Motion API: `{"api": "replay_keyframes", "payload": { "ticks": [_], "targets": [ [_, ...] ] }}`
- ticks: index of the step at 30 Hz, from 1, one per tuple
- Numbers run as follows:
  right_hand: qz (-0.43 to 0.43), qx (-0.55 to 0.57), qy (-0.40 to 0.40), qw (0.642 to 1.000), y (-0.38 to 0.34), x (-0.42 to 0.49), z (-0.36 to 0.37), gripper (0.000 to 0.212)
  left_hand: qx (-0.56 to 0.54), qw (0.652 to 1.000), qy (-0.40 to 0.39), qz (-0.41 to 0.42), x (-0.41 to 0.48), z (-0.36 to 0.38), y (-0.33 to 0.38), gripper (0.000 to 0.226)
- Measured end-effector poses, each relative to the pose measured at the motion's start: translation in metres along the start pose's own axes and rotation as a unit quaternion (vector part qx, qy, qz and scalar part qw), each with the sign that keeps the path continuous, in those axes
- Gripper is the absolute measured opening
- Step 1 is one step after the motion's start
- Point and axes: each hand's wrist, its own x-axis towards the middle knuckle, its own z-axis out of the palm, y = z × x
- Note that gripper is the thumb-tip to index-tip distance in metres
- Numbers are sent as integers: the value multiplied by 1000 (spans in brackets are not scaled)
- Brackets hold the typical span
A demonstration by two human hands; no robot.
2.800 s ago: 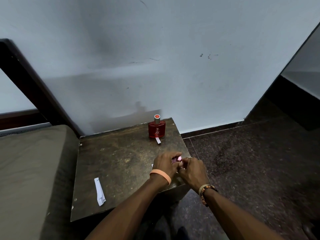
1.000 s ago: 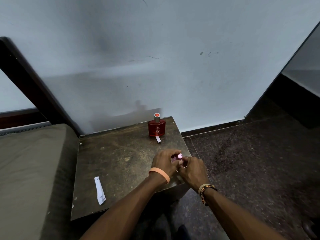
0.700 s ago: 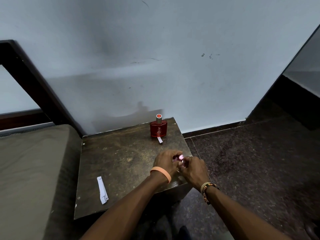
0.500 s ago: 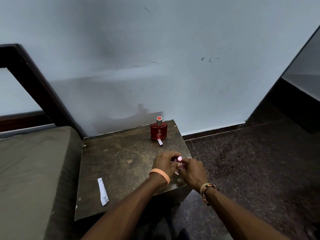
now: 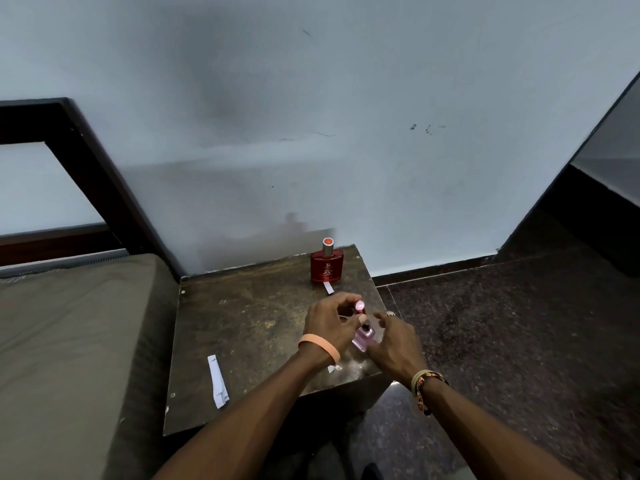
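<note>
Pink bottle (image 5: 364, 339): long axis near upright, top leaning slightly toward the wall (image 5: 346, 98), base on the table (image 5: 249, 327) near its right front edge. Left hand (image 5: 332, 323) curls round the pink cap (image 5: 360, 305); whether the cap is seated cannot be told. Right hand (image 5: 394, 341) sits just beside the glass body, fingers loosely spread, gripping nothing. Table top dark, scuffed, squarish. 1 red bottle (image 5: 326, 268) stands at the rear; 1 white paper strip (image 5: 217, 381) lies near the front. Wall pale, marked; floor (image 5: 502, 323) dark speckled stone.

Dim, flat light — pink bottle (image 5: 363, 338) softly blurred, frame edges bowed.
</note>
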Motion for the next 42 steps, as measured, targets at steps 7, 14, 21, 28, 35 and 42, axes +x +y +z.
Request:
{"api": "replay_keyframes", "payload": {
  "ticks": [7, 14, 21, 28, 35, 42],
  "targets": [
    [-169, 55, 130, 975, -62, -24, -18, 46, -16, 997, 75, 8, -15, -57, 9, 29],
    [-207, 169, 30, 963, -157, -40, 20, 32, -27, 987, 157, -2, -29, -130, -1, 25],
    [-209, 187, -30, 959, -210, -36, 74, 38, -39, 983, 173, -54, -33, -189, -44, 32],
    [-157, 214, -104, 959, -226, -12, 129, 34, -40, 979, 175, -98, -21, -207, -104, 31],
    [-118, 209, -145, 960, -222, 18, 171, 33, 4, 976, 164, -146, -6, -204, -148, 32],
    [-99, 183, -161, 965, -212, 37, 195, 32, 26, 975, 142, -167, 3, -195, -173, 26]
  ]
}}
